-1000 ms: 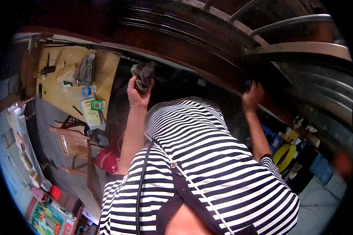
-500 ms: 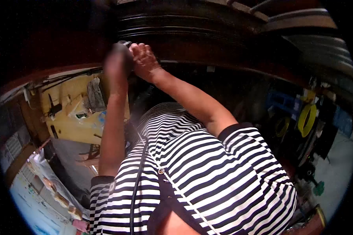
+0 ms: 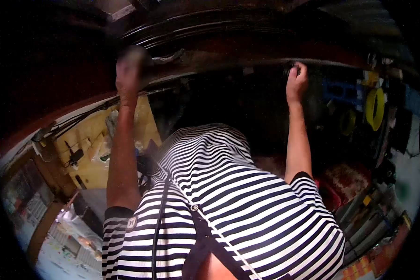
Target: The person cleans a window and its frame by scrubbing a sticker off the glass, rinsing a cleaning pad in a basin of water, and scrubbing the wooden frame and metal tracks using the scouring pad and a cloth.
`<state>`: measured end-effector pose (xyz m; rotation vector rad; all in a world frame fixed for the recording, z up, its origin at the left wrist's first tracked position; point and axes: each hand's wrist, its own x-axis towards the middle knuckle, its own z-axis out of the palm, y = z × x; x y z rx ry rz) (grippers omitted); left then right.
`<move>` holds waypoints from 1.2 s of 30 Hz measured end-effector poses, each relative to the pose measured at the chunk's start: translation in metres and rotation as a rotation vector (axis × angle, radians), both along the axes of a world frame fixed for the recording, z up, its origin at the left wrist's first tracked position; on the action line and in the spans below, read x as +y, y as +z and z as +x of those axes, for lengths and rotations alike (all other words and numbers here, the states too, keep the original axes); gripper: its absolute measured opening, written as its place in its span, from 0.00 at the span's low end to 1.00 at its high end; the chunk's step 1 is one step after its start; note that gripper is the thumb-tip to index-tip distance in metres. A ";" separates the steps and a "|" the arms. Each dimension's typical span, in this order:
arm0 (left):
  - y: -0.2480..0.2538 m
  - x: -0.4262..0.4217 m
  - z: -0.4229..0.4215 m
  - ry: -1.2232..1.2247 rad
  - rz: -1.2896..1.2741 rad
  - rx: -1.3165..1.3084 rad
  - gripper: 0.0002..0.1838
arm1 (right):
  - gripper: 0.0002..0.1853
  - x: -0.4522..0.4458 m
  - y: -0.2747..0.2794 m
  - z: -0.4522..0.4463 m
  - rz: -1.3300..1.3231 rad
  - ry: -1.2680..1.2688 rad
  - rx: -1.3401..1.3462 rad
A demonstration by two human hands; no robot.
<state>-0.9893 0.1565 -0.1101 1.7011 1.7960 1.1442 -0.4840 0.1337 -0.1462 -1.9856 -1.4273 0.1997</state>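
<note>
My left hand (image 3: 129, 72) is raised at the upper left against a dark reddish-brown surface (image 3: 219, 49). A blur covers its fingers, so what it holds, if anything, is hidden. A light, ragged strip (image 3: 170, 57) lies on the surface just right of it. On the right, my right hand (image 3: 297, 81) is closed at the lower edge of the same surface. Something small and dark shows at its fingertips, too dim to make out.
A yellow board (image 3: 95, 161) with tools and plastic stands at the left. Yellow rings (image 3: 374, 109) and a blue frame (image 3: 343, 92) are at the right. Below them lies something red (image 3: 329, 193). A dark gap sits under the brown surface.
My hands met at the upper left half a second ago; now they are far apart, my right hand having moved right. The grey cloth earlier in my left hand is no longer clearly visible.
</note>
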 end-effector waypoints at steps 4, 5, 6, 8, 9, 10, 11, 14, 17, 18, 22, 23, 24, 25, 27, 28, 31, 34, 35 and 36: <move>0.051 -0.008 0.069 -0.048 -0.105 0.273 0.35 | 0.19 0.021 0.058 -0.059 0.248 0.023 0.109; 0.066 -0.010 0.092 -0.029 -0.229 0.430 0.37 | 0.20 0.032 0.051 -0.065 0.297 0.052 0.045; 0.081 -0.010 0.117 -0.009 -0.350 0.587 0.39 | 0.21 0.042 0.045 -0.069 0.344 0.079 -0.022; 0.055 -0.008 0.126 -0.037 -0.265 0.584 0.32 | 0.19 0.047 0.036 -0.075 0.266 0.096 -0.390; 0.039 0.001 0.112 -0.101 -0.173 0.659 0.29 | 0.17 0.047 0.027 -0.076 0.227 0.077 -0.383; 0.031 0.007 0.100 -0.162 -0.079 0.736 0.26 | 0.15 0.046 0.026 -0.085 0.190 0.061 -0.372; 0.041 0.008 0.093 -0.171 -0.069 0.759 0.17 | 0.13 0.046 0.032 -0.097 0.095 0.005 -0.360; 0.038 0.008 0.041 0.084 0.153 0.359 0.11 | 0.08 0.043 0.035 -0.160 0.135 0.249 -0.099; 0.043 -0.007 0.018 0.198 -0.020 0.597 0.14 | 0.05 0.030 0.025 -0.282 0.280 0.073 -1.031; 0.045 -0.005 0.019 0.147 -0.026 0.674 0.16 | 0.03 0.025 0.043 -0.291 0.296 0.473 -0.489; 0.034 -0.004 0.022 0.076 -0.116 0.919 0.18 | 0.02 0.051 0.004 -0.177 0.448 0.400 -0.462; 0.031 -0.004 0.021 0.079 -0.111 0.936 0.19 | 0.03 0.047 0.038 -0.128 0.068 0.461 0.087; 0.029 -0.001 0.018 0.083 -0.101 0.955 0.19 | 0.06 0.050 0.029 -0.090 0.197 0.272 -0.176; 0.021 -0.001 0.012 0.054 -0.019 0.945 0.19 | 0.06 0.056 0.026 -0.065 0.181 0.108 -0.331; 0.019 -0.003 0.010 0.018 -0.027 0.935 0.20 | 0.07 0.065 0.032 -0.059 0.048 -0.122 -0.266; 0.020 -0.003 0.008 -0.006 -0.029 0.933 0.20 | 0.09 0.063 0.036 -0.096 0.051 -0.034 -0.174; 0.016 -0.002 0.011 0.016 0.011 0.993 0.22 | 0.09 0.057 0.039 -0.216 0.255 0.353 -0.059; 0.023 -0.001 0.013 0.054 -0.223 0.890 0.23 | 0.07 0.034 0.033 -0.260 0.245 0.408 -0.524; 0.025 0.004 0.017 0.051 -0.157 0.917 0.23 | 0.08 0.036 0.037 -0.250 0.237 0.449 -0.536; 0.028 0.002 0.020 0.028 -0.109 0.946 0.23 | 0.05 0.037 0.037 -0.214 0.094 0.392 -0.567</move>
